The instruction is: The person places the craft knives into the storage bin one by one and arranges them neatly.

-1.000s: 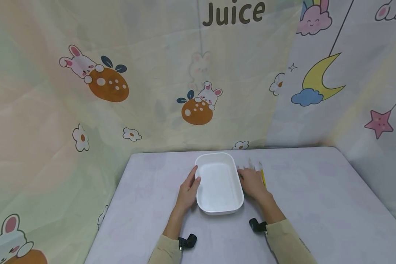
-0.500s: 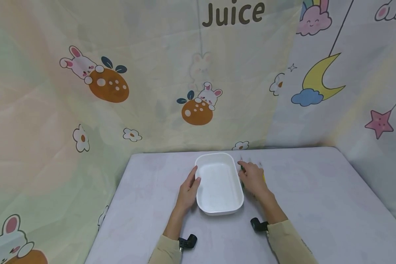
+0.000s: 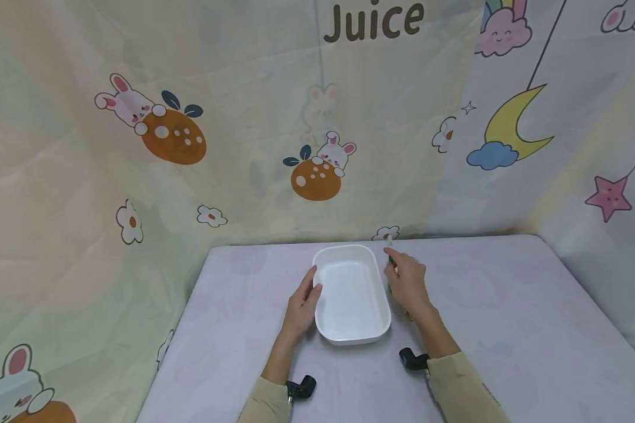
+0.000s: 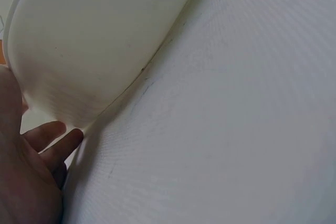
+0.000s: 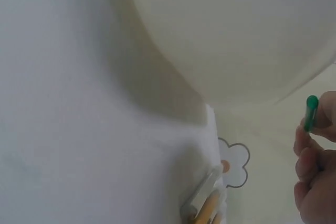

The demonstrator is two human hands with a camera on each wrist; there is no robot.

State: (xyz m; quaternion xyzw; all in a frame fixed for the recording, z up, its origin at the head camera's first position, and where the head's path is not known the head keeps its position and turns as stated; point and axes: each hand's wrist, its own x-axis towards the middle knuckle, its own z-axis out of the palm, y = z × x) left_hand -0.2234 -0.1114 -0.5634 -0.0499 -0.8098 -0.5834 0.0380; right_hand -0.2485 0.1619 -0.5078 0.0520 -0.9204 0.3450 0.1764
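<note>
A white rectangular tray [image 3: 351, 338] with rounded corners and a raised rim lies in the middle of the table in the head view. Against its left side rests my left hand [image 3: 300, 305], fingers extended and touching the rim; the left wrist view shows fingertips [image 4: 73, 139] at the tray's outer wall. Beyond the tray's right side, my right hand [image 3: 408, 282] pinches a slim green-handled tool [image 5: 311, 113]. A pale narrow tip of it points away past the fingers in the head view; its exact kind is unclear.
Beside the tray, partly under my right wrist, lie slender things with a yellow-orange handle [image 5: 209, 208] and a clear flat part; the arm hides most of them. A printed curtain [image 3: 254, 194] hangs behind the table's back edge [image 3: 471, 237].
My right hand has lifted away from the slender things on the table, moving slightly farther back with the green-handled tool in its fingers. The left hand and the tray have stayed put.
</note>
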